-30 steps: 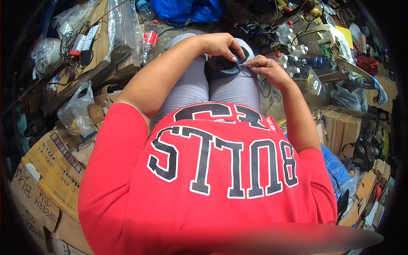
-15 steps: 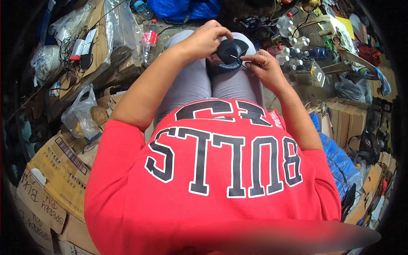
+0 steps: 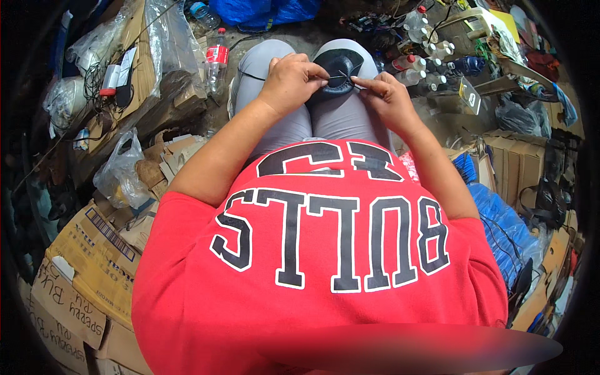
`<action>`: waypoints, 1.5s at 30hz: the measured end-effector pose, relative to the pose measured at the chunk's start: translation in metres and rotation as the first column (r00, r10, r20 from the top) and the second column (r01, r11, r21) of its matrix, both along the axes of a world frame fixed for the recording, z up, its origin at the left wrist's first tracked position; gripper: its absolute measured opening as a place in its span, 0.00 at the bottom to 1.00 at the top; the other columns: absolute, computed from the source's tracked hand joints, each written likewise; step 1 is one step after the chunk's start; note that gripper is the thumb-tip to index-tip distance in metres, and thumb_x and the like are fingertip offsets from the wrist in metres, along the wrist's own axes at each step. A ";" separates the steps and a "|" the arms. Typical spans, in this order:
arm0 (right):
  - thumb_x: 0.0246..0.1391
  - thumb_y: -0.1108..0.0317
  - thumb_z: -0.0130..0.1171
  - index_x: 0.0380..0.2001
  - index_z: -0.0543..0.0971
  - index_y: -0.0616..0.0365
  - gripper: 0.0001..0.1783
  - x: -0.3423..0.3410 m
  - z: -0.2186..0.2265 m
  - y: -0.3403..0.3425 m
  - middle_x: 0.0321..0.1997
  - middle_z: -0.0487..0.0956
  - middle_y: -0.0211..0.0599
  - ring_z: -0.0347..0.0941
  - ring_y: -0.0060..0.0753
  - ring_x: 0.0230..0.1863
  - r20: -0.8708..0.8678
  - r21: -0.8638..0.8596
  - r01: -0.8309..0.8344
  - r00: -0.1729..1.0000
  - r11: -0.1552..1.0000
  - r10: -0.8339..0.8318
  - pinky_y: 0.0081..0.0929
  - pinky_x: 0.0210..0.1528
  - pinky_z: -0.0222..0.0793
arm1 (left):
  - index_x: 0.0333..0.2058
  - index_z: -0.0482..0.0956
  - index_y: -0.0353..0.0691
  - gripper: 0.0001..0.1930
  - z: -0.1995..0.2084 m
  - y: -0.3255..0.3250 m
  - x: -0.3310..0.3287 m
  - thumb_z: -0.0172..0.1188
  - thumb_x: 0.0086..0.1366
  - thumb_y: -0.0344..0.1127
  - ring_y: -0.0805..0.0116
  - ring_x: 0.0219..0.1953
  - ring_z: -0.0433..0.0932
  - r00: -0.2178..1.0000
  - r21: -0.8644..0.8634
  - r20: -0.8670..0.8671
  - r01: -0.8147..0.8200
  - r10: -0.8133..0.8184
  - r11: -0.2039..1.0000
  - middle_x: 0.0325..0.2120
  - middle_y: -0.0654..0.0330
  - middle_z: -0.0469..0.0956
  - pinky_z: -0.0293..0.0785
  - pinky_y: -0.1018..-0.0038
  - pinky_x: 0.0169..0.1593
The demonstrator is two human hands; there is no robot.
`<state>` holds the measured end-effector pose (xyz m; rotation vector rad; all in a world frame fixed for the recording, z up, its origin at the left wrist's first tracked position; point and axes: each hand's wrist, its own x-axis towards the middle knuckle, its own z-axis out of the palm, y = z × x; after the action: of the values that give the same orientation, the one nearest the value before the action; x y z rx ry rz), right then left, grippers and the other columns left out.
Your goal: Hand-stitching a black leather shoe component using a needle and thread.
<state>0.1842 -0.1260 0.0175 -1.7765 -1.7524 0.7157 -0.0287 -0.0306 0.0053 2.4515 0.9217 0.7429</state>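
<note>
While both pinch a thin wire (image 3: 340, 77), left hand (image 3: 290, 81) and right hand (image 3: 384, 97) touch a black speaker (image 3: 340, 65).

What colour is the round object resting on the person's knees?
The round object is black, with a bluish-grey rim; the head view shows it best.

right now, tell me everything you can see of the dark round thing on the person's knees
The dark round piece is black and dished, with a raised rim and a matte, rubbery or plastic look. It rests on the grey-trousered knees, its hollow facing up. The left hand covers its left edge; the right hand pinches at its right. A thin wire or thread runs taut across it between their fingertips.
</note>
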 end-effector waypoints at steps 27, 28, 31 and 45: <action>0.43 0.83 0.49 0.37 0.83 0.48 0.21 0.029 0.010 0.038 0.29 0.68 0.28 0.66 0.23 0.33 -0.213 -0.227 -0.200 0.965 0.953 0.152 0.19 0.39 0.63 | 0.29 0.84 0.57 0.10 -0.012 0.026 0.006 0.67 0.45 0.35 0.65 0.29 0.65 0.988 -0.072 0.051 0.149 -0.145 0.986 0.20 0.65 0.65 0.63 0.70 0.35; 0.43 0.82 0.49 0.37 0.83 0.47 0.21 0.029 0.011 0.038 0.29 0.68 0.27 0.66 0.23 0.33 -0.213 -0.224 -0.197 0.966 0.955 0.149 0.19 0.39 0.63 | 0.29 0.84 0.57 0.10 -0.012 0.026 0.006 0.67 0.45 0.35 0.65 0.30 0.65 0.988 -0.082 0.045 0.148 -0.145 0.986 0.20 0.65 0.65 0.63 0.70 0.35; 0.43 0.82 0.49 0.36 0.83 0.47 0.21 0.031 0.007 0.040 0.28 0.68 0.27 0.66 0.23 0.33 -0.209 -0.203 -0.204 0.965 0.958 0.162 0.19 0.38 0.64 | 0.29 0.84 0.57 0.10 -0.013 0.027 0.006 0.67 0.45 0.35 0.65 0.30 0.66 0.989 -0.093 0.038 0.148 -0.145 0.985 0.20 0.65 0.65 0.63 0.70 0.35; 0.44 0.80 0.52 0.39 0.82 0.47 0.20 0.033 0.013 0.039 0.29 0.70 0.29 0.67 0.24 0.34 -0.259 -0.261 -0.240 0.951 0.935 0.171 0.19 0.41 0.64 | 0.30 0.84 0.53 0.10 -0.015 0.031 0.006 0.66 0.47 0.32 0.68 0.29 0.65 0.981 -0.310 0.121 0.183 -0.153 0.933 0.19 0.64 0.66 0.62 0.74 0.34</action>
<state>0.2168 -0.0869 0.0306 -1.6192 -1.7582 1.2751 -0.0226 0.0006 -0.0097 2.1571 0.7210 0.5924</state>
